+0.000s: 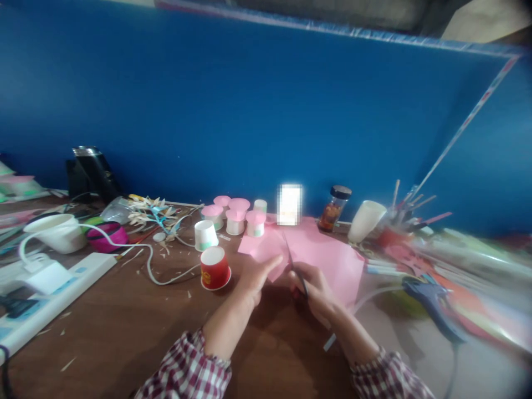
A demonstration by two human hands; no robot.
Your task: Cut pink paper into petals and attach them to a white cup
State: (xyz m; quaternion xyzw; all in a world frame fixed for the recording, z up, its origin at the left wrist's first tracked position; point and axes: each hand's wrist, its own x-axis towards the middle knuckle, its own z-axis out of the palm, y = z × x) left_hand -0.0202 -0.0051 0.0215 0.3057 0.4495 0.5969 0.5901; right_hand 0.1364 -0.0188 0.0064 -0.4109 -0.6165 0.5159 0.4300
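My left hand [254, 276] holds the near edge of a pink paper sheet [328, 257] that lies over the brown table [112, 327]. My right hand [315, 289] is closed on a pair of scissors [296, 265] whose blades point up into the paper, between my two hands. A red paper cup [215, 268] stands upside down just left of my left hand, and a white cup [205, 235] stands behind it.
Several pink-topped white cups [236, 215] stand at the back by a blue wall, with a glass jar [333, 209] and a tipped white cup [366, 220]. A blue glue gun [434, 302] lies right. A power strip [50, 293], white bowl [56, 231] and cable sit left.
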